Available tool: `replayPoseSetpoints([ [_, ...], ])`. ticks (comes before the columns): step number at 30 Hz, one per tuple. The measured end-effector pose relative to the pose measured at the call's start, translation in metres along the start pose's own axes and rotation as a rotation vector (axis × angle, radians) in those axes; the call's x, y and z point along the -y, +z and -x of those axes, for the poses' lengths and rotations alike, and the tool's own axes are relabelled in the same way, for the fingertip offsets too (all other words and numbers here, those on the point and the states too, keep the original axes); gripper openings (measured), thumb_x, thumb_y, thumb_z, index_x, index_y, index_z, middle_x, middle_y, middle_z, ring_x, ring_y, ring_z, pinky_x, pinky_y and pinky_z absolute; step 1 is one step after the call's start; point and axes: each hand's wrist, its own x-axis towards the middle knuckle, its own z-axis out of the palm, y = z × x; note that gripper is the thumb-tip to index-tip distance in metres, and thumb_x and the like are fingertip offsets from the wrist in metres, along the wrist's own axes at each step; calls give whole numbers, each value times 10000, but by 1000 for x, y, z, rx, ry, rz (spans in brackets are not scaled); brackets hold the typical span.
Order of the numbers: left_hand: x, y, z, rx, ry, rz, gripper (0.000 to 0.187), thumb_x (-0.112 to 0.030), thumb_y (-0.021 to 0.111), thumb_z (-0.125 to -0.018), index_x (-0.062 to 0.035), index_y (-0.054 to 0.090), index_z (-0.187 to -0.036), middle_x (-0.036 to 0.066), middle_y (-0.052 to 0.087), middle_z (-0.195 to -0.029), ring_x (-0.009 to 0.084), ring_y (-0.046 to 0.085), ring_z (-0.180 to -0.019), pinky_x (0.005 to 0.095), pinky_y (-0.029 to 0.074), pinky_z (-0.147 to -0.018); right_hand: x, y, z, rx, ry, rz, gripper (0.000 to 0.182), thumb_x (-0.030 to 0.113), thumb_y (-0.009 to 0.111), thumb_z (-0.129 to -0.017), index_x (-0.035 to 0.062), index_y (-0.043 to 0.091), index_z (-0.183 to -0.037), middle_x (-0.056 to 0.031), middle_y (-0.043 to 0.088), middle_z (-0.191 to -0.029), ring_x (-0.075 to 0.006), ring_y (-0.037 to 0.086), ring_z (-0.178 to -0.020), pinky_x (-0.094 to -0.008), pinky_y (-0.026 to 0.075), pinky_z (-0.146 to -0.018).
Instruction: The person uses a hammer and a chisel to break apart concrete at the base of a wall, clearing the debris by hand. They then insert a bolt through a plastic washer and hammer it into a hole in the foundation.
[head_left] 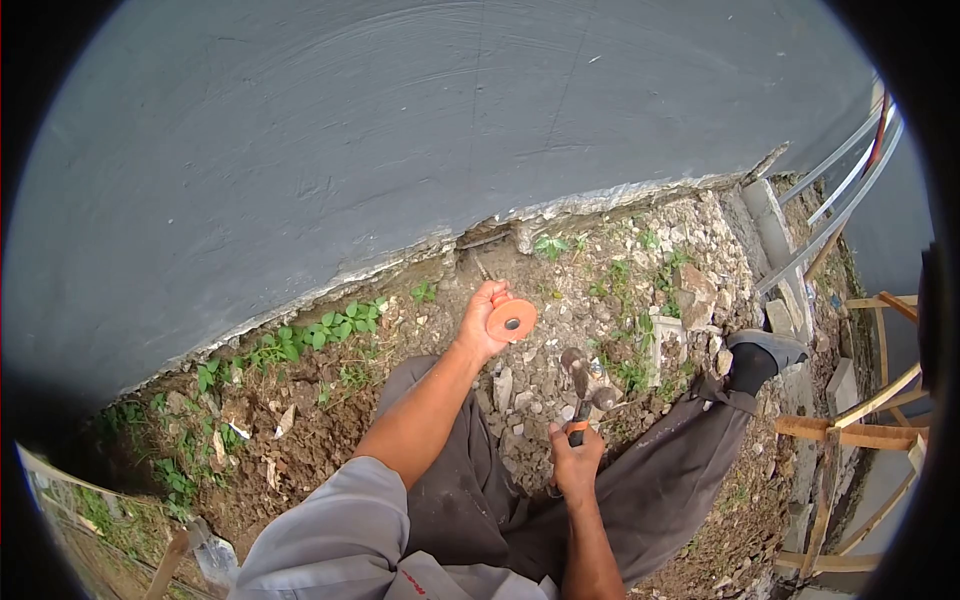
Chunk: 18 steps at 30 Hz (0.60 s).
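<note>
My left hand (pixel 482 325) is closed around a chisel with a round orange hand guard (pixel 525 318). The thin metal shaft (pixel 482 267) of the chisel points toward a broken gap (pixel 485 236) at the foot of the grey wall (pixel 400 120). Lower and to the right, my right hand (pixel 577 462) grips a hammer by its black and orange handle. The hammer's metal head (pixel 576 365) is raised over the rubble, apart from the chisel. My fingers hide most of the chisel's grip.
Loose stones (pixel 697 296) and rubble cover the ground along the wall. Green weeds (pixel 340 325) grow at the left. Metal bars (pixel 835 215) lean at the right, above wooden framing (pixel 865 435). A shovel (pixel 212 548) shows at lower left.
</note>
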Motion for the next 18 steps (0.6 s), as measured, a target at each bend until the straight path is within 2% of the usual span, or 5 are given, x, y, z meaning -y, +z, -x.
replayPoseSetpoints([
  [6,-5,6,-1,-7,-5,15,114,-157,638,-852,-107,558,-788,8,565,-650,131,580,-604,294,519,-565,23,-1,7,16,-346,-98,173,75,599,-889,50,479,-767,-22,481,-611,-98,418,-463,-269,374,-449],
  [8,-5,3,-3,10,17,49,91,-146,633,-856,-101,569,-810,8,568,-654,124,579,-600,283,514,-556,38,10,-14,-88,-781,-32,157,84,562,-918,45,468,-798,-44,460,-644,-127,416,-470,-309,384,-465],
  [9,-6,5,-4,-7,30,11,84,-151,633,-857,-90,578,-837,8,568,-655,124,579,-603,279,512,-556,43,19,-25,-86,-782,-30,157,84,562,-918,45,468,-798,-44,460,-644,-127,416,-470,-309,384,-465],
  [12,0,8,1,-33,39,-69,101,-155,633,-858,-66,592,-887,9,570,-661,124,580,-606,273,513,-559,46,48,-48,250,-12,291,312,145,618,-875,16,469,-633,-26,430,-545,-108,393,-510,-327,374,-498],
  [18,-14,19,2,-57,25,-44,115,-137,625,-863,-45,586,-921,16,582,-698,122,581,-620,293,530,-577,81,35,-3,116,-222,1,299,107,626,-856,24,457,-623,-12,448,-561,-90,390,-527,-295,368,-492],
])
